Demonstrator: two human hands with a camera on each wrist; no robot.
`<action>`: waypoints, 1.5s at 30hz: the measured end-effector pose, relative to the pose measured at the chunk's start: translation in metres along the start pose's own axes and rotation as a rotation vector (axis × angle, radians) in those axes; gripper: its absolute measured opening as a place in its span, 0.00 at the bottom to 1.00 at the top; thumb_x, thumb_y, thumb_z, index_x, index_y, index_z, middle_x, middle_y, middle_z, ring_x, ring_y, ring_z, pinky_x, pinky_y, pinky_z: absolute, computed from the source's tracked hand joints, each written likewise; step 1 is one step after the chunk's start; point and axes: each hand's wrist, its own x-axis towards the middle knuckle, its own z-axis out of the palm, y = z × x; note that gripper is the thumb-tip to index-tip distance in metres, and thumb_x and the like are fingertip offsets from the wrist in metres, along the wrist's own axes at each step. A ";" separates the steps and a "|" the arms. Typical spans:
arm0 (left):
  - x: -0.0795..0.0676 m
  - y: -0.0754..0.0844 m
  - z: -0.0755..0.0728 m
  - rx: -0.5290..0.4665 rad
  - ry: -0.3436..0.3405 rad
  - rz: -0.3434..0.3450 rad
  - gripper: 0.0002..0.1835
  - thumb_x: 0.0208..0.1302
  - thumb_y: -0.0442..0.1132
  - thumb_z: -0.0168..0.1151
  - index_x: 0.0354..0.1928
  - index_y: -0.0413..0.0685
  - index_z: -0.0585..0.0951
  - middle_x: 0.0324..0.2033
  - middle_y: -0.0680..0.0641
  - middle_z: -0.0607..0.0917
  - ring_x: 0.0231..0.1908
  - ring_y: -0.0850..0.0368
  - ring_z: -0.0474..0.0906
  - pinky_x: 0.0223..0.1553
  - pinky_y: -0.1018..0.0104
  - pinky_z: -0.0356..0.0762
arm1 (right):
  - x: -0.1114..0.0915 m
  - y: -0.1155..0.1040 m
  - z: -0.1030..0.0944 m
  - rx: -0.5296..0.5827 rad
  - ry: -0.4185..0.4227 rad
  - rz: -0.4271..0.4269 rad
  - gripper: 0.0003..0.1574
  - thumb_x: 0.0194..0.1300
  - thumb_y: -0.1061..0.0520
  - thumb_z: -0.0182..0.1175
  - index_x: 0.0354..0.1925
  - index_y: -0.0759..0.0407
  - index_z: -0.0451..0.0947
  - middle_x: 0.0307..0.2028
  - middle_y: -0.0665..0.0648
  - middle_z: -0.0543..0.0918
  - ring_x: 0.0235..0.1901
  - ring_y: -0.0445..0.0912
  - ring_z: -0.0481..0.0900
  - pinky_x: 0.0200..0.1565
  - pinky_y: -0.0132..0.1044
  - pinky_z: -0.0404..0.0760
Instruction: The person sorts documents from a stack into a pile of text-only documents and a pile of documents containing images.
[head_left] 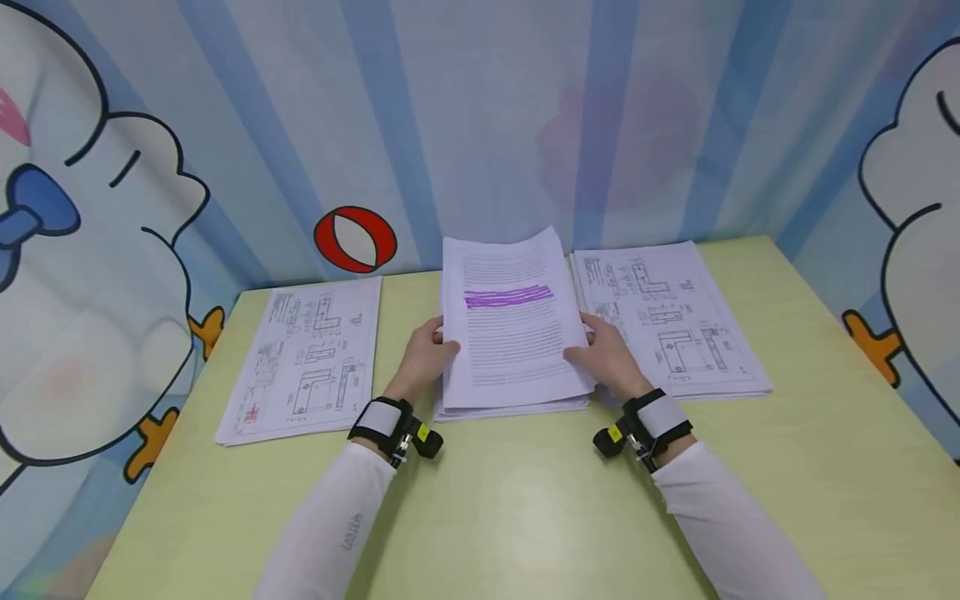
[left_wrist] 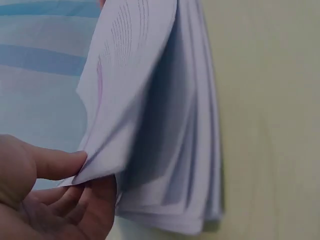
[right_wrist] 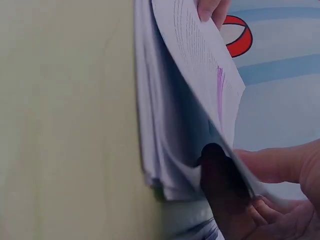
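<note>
Between the two hands is a printed sheet (head_left: 516, 350) with a band of purple highlighter strokes across its lines. My left hand (head_left: 429, 358) pinches its left edge, thumb on top and fingers beneath. At the opposite edge, my right hand (head_left: 606, 354) pinches it the same way. In both wrist views the sheet is bowed and lifted off the paper stack (left_wrist: 192, 195) below, leaving a dark gap. Whether more than one sheet is held, I cannot tell. The right fingers (right_wrist: 220, 185) reach under the sheet into that gap.
A stack of technical drawings (head_left: 307, 367) lies on the left, with red writing near its lower corner. Another drawing stack (head_left: 675, 325) lies on the right, close beside the middle papers. The yellow-green table (head_left: 517, 500) meets a striped blue cartoon curtain (head_left: 495, 125) behind.
</note>
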 end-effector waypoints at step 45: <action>-0.037 -0.009 -0.119 0.301 0.019 -0.034 0.27 0.68 0.50 0.49 0.63 0.42 0.70 0.55 0.38 0.77 0.48 0.42 0.77 0.49 0.53 0.76 | 0.010 -0.051 0.063 -0.327 0.084 -0.289 0.27 0.64 0.54 0.54 0.60 0.63 0.71 0.62 0.71 0.70 0.64 0.64 0.63 0.64 0.58 0.63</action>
